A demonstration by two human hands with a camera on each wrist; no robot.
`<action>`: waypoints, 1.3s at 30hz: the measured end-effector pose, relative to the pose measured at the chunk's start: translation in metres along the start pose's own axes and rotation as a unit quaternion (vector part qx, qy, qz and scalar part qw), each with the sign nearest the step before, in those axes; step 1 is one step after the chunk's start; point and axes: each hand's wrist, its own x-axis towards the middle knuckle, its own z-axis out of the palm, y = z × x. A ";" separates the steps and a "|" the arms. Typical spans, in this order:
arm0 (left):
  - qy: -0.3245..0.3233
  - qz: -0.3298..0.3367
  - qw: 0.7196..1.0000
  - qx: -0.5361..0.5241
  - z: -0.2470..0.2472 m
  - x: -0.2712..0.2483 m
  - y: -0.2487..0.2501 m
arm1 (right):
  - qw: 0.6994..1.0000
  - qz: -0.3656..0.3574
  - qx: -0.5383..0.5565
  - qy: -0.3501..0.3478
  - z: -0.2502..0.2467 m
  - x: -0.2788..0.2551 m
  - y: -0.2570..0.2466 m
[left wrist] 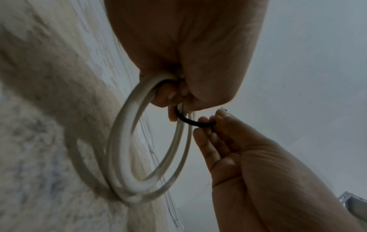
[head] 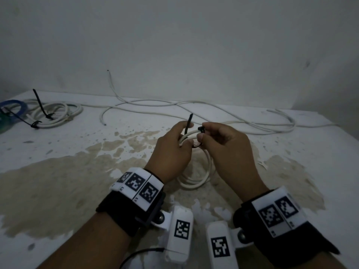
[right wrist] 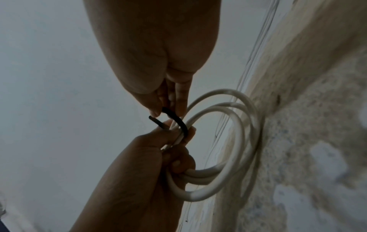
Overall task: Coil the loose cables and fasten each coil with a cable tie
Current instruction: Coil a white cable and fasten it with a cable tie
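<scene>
Stained table (head: 58, 191): left hand (head: 171, 150) grips white cable coil (head: 196, 179) at centre, right hand (head: 223, 144) pinches black cable tie (head: 188, 124) looped round it; loose cable (head: 194, 105) sprawls behind, tied coils (head: 58, 113) far-left by the wall-side edge.

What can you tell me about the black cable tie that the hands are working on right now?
The black cable tie is a thin, flexible strip, plastic by its look. It curves around the bunched strands of the white cable coil, not yet closed. The right hand pinches its head end; the left hand grips the coil and the strip, whose pointed tail sticks up above the fingers.
</scene>
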 end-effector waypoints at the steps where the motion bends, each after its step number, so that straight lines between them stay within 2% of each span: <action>1: 0.004 0.006 1.000 0.014 0.000 0.000 -0.001 | 1.000 -0.009 -0.011 0.008 0.000 0.000 -0.001; 7: 0.005 0.026 0.997 0.069 0.002 0.001 0.000 | 0.996 -0.049 -0.056 0.058 -0.006 0.003 -0.006; 14: -0.009 0.095 0.993 0.075 0.002 -0.002 0.003 | 0.987 -0.109 -0.108 0.045 -0.004 0.005 0.000; 22: -0.006 0.104 0.991 0.089 0.003 -0.002 0.004 | 0.983 -0.130 -0.121 0.055 -0.005 0.006 0.000; 30: -0.003 0.101 0.989 0.111 0.002 -0.003 0.006 | 0.984 -0.105 -0.143 0.028 -0.010 0.007 -0.001; 35: -0.009 0.110 0.985 0.132 0.003 -0.004 0.005 | 0.964 -0.175 -0.201 0.024 -0.006 0.004 -0.003; 39: 0.005 0.126 0.984 0.122 0.005 -0.005 0.008 | 0.962 -0.171 -0.207 0.043 -0.006 0.003 -0.005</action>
